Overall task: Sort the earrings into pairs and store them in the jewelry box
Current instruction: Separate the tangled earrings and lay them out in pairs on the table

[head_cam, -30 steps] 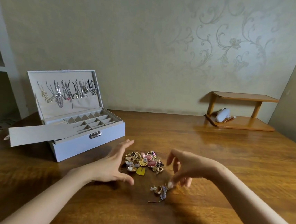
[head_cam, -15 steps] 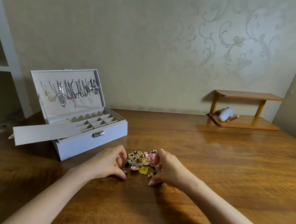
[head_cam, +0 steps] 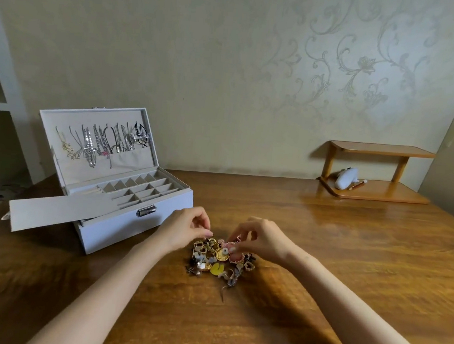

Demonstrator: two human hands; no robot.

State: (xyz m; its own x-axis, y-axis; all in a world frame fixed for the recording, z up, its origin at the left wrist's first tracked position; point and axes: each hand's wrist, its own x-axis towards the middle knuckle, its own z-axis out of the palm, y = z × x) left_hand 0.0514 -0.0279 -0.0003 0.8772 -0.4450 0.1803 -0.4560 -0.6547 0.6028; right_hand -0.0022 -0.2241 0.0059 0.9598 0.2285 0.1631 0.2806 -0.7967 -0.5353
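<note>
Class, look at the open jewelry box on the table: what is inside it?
In the jewelry box, small divided compartments look empty; necklaces hang inside the raised lid. A pale flap lies across the tray's front left, hiding whatever sits beneath it.

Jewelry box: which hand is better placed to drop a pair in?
Left, probably: the left hand sits between the earring pile and the open jewelry box; the right hand is beyond the pile.
</note>
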